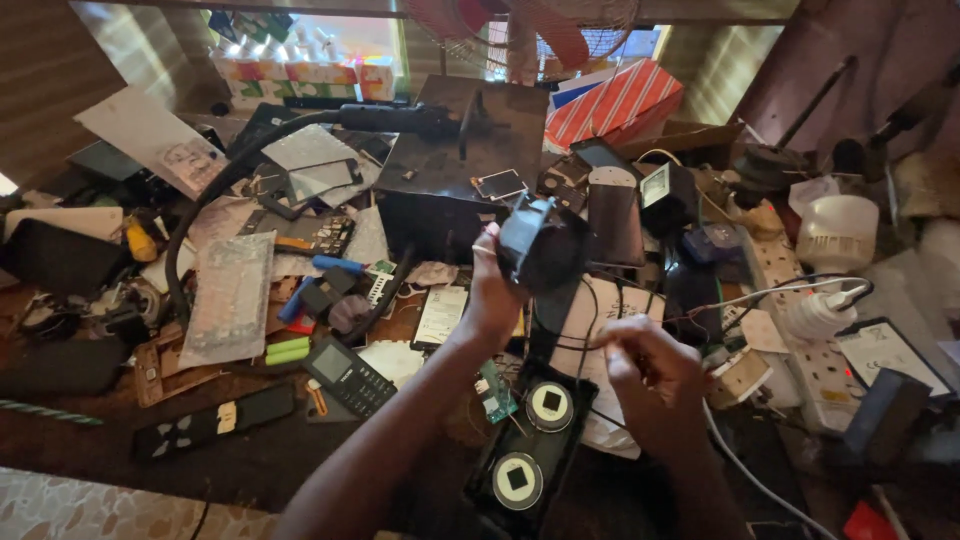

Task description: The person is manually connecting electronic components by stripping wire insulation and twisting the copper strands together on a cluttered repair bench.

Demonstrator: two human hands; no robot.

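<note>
Left hand (493, 290) raised above the middle of the desk (250, 460), fingers closed around a dark, boxy speaker part (540, 243) — lifted clear of the clutter. Right hand (640, 365) lower and nearer the front edge, fingers pinched shut on thin black wires (575, 345) running back toward the held part. Just below both, a long black speaker panel (530, 450) with two round drivers, lying flat near the front edge. Left of it, a small black keypad phone (348, 375) and two green battery cells (287, 350) — well apart from either hand.
</note>
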